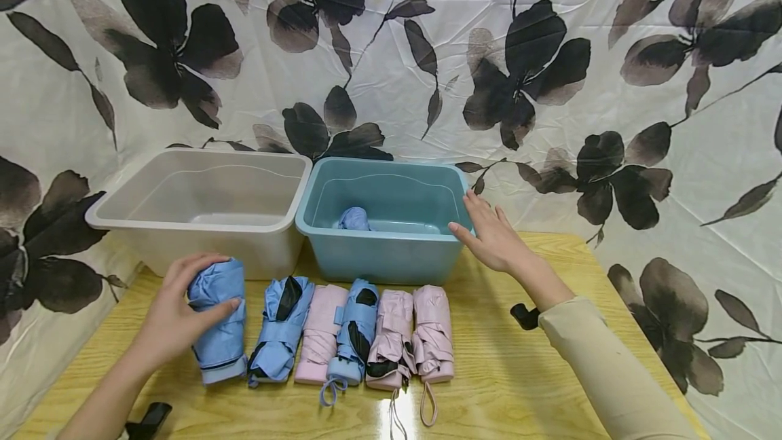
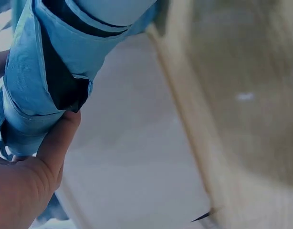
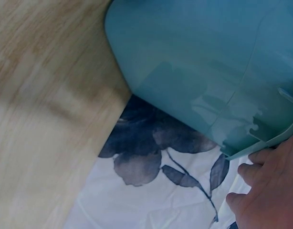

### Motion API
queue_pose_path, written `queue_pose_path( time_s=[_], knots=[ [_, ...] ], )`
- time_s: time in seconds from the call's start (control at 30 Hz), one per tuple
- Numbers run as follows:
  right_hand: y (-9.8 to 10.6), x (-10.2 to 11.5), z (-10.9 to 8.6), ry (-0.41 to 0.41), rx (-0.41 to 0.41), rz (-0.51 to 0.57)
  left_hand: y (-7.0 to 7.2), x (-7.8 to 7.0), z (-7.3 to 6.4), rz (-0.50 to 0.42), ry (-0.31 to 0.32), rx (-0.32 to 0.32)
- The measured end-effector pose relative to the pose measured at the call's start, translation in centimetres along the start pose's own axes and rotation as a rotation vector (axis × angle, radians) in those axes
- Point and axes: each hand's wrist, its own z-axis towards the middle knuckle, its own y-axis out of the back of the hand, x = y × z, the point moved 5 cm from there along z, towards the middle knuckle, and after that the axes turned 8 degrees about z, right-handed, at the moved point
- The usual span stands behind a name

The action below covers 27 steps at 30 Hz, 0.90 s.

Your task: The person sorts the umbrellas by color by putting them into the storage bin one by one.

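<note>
- Left hand grips blue umbrella; long axis runs toward grey bin, handle end facing away from it;
- right hand, fingers straight, touches teal bin

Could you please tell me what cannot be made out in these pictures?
Head view: base of the blue bundle, hidden by the teal bin.
Left wrist view: one end of the held blue umbrella, cut off by the top edge.
Right wrist view: part of the right hand, cut off at lower right.

On table | front: row of 5 umbrellas | behind: 2 bins
</note>
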Motion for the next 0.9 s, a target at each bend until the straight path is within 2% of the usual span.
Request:
queue_pose_path(
  time_s=[0.17,0.33,0.47,0.63,0.9],
  knots=[
    [0.1,0.0,0.0,-0.003,-0.002,-0.005,1.2,-1.2,0.5,0.003,0.007,-0.069],
    [0.1,0.1,0.0,-0.006,-0.001,-0.002,2.1,-2.5,1.3,-0.06,0.025,-0.11],
    [0.1,0.1,-0.1,-0.012,0.006,-0.003,2.5,-3.8,2.3,-0.131,0.014,-0.138],
    [0.1,0.2,-0.1,-0.012,0.002,-0.001,2.4,-5.9,4.1,-0.229,-0.003,-0.168],
    [0.1,0.1,0.0,-0.008,-0.001,-0.006,1.3,-9.6,7.8,-0.279,-0.016,-0.158]
  ],
)
